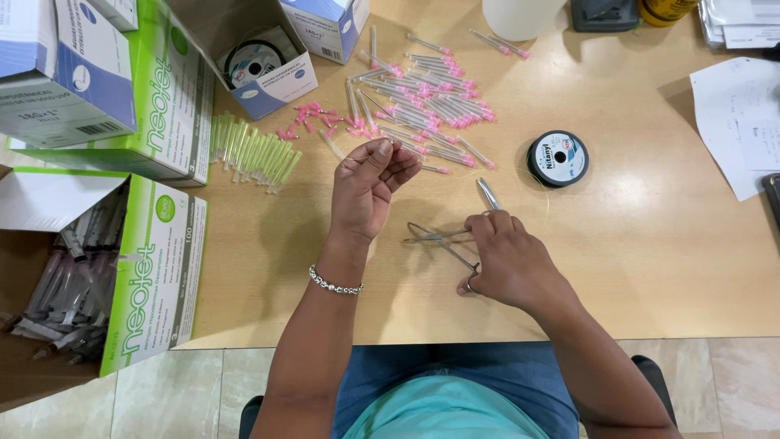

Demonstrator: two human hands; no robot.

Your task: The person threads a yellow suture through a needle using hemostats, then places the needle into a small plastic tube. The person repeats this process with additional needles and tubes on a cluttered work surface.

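The right hand (508, 264) grips a metal clamp tool (443, 238) lying on the wooden table (634, 260); the left hand (367, 187) pinches a thin needle (382, 145) just above. Pink-capped needles (426, 106) crowd behind, green caps (252, 153) and boxes (154, 268) left, a thread spool (557, 158) right. Bare table stays toward the right edge.

Light wooden table (634, 268). Bearing scattered pink-hubbed needles (431, 106), green capped needles (252, 154), black thread spool (557, 158), cardboard boxes (154, 89), white papers (735, 122).
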